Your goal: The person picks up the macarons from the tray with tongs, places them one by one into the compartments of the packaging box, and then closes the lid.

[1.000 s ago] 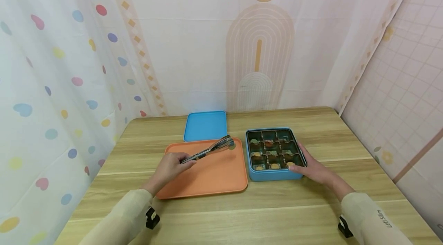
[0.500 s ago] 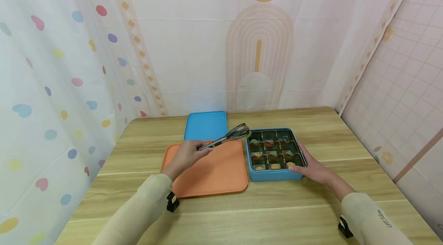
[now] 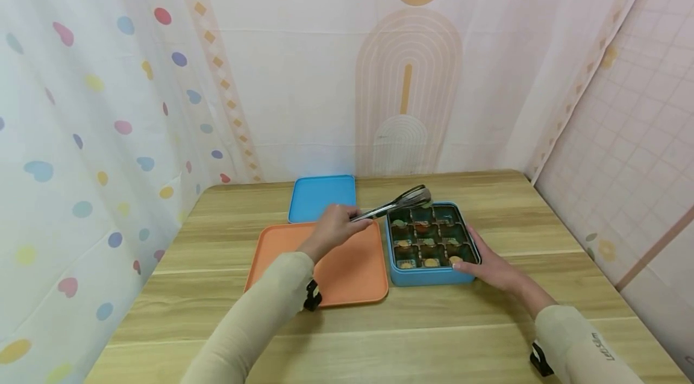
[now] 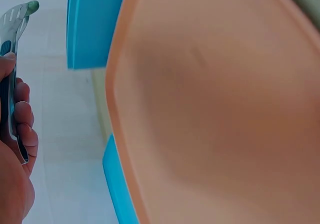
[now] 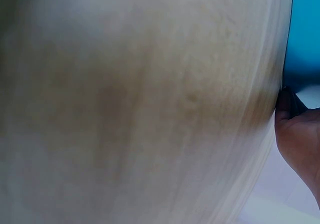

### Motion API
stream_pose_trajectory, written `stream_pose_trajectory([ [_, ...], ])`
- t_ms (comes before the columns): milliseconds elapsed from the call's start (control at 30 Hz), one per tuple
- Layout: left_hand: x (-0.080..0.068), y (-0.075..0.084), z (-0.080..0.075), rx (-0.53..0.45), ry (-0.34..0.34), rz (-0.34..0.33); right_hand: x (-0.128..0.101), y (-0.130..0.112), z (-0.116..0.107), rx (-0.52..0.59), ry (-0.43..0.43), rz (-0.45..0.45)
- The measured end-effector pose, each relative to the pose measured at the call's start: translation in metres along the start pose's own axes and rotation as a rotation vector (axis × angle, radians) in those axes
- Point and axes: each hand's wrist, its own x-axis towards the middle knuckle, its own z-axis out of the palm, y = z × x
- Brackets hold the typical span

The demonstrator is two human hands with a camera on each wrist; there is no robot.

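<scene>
My left hand [image 3: 333, 228] grips metal tongs [image 3: 398, 202] by their handle end above the orange tray [image 3: 347, 275]. The tong tips reach over the far left corner of the blue box [image 3: 431, 275], which has a grid of dark compartments holding small snacks. My right hand [image 3: 490, 266] rests against the box's near right side, fingers lying along its wall. In the left wrist view the fingers [image 4: 20, 129] curl round the tongs [image 4: 12, 44], with the orange tray [image 4: 210, 114] below. The right wrist view shows the hand [image 5: 300, 134] at the blue box [image 5: 305, 34].
A blue lid [image 3: 321, 197] lies flat behind the orange tray. All stand on a wooden table [image 3: 379, 336]. Patterned curtains close in the left, back and right sides.
My left hand carried the tongs rightward and farther away, from over the orange tray to over the box's far left corner. The right hand stayed on the box.
</scene>
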Motion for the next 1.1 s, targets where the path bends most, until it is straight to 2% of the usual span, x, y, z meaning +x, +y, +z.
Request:
stream_pose_trajectory([
  [300,0.025,0.015,0.029,0.061,-0.010,0.059,0.001,0.001,0.001,-0.017,0.007,0.007],
  [533,0.035,0.020,0.043,0.071,-0.021,0.040,0.001,0.001,0.001,-0.019,0.004,0.025],
  [800,0.033,0.022,0.044,0.069,-0.040,0.004,0.001,0.000,0.002,-0.037,0.005,0.034],
  [1100,0.028,0.011,0.036,0.049,-0.036,0.007,0.000,0.001,0.003,-0.028,0.000,0.034],
])
